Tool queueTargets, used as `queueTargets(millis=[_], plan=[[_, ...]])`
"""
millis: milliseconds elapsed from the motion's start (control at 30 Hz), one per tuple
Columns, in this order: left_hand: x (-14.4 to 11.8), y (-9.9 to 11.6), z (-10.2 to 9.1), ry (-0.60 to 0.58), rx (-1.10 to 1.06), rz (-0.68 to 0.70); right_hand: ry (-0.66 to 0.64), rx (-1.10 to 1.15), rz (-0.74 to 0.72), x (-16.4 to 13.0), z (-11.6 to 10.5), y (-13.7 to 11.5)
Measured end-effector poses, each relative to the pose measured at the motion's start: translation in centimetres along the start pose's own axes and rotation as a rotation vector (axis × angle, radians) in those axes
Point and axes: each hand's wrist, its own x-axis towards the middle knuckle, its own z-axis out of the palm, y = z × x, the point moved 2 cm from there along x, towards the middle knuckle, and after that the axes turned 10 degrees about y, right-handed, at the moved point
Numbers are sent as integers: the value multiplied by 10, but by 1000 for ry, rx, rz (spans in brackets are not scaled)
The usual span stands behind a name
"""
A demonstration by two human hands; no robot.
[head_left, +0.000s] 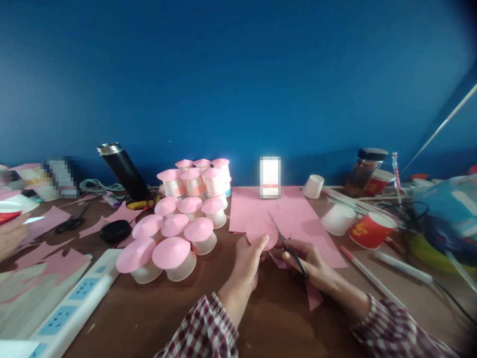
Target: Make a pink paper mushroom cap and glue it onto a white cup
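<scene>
My left hand [250, 261] pinches a round pink paper disc [261, 229] by its lower edge, thumb on top. Black-handled scissors [288, 248] sit in my right hand [311, 263], their blades pointing up and away along the disc's right edge. A pink paper scrap [314, 297] hangs or lies below my right hand; whether it joins the disc I cannot tell. Behind both hands, pink paper sheets [298, 214] lie flat on the brown table. To the left stand several upturned white paper cups with pink cone tops [171, 252].
At left lie a white power strip [84, 293], black scissors [74, 219], pink offcuts [67, 261] and a black flask [124, 171]. A co-worker's hand [13, 233] shows at the left edge. Rightward are white cups [338, 220], a red cup [371, 230] and a glue gun [404, 266].
</scene>
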Motion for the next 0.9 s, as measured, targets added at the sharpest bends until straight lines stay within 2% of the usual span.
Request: queueTargets(millis=[900], plan=[[1, 1, 0, 40, -9, -28, 26, -84, 61, -1, -2, -2]])
